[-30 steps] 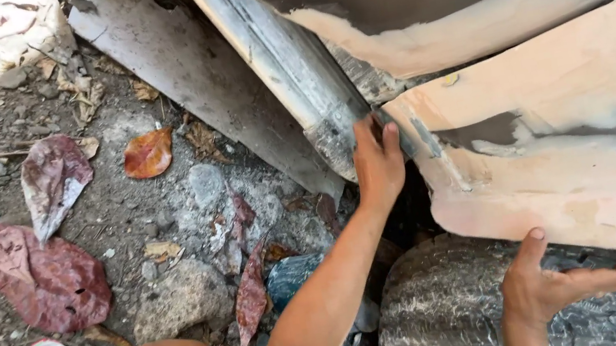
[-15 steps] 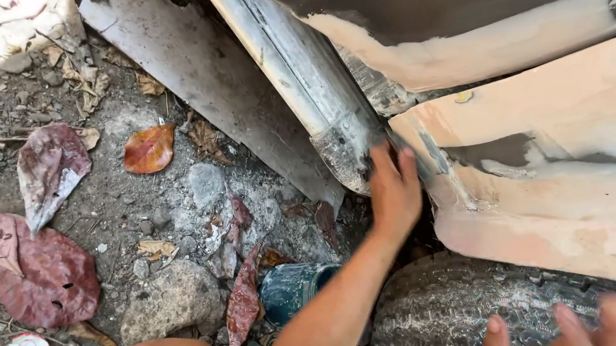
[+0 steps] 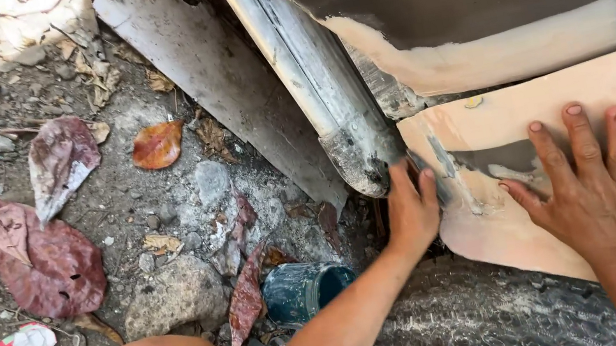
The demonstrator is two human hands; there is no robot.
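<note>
1. Body panel [image 3: 490,167]: the car's lower panel fills the right of the view, above the tyre [image 3: 476,328]. Pale filler covers most of it in broad patches; grey streaks of bare surface show through between them. Judged from this, filling is largely done, while smoothing at the front edge and any finish coat appear outstanding.
2. Sill strip [image 3: 319,88]: runs diagonally down to the panel's front corner, its end dented and dark.
3. Right hand [image 3: 594,188]: flat on the panel, fingers spread and released, grasping nothing. Half a second earlier it sat low at the frame's bottom edge, off the panel.
4. Left hand [image 3: 412,210]: pressed at the panel's front edge beside the strip end, fingers together; whether it holds an abrasive cannot be told. Its position is almost unchanged.
5. Teal can [image 3: 307,290]: on the ground beside the left forearm, unmoved.
</note>
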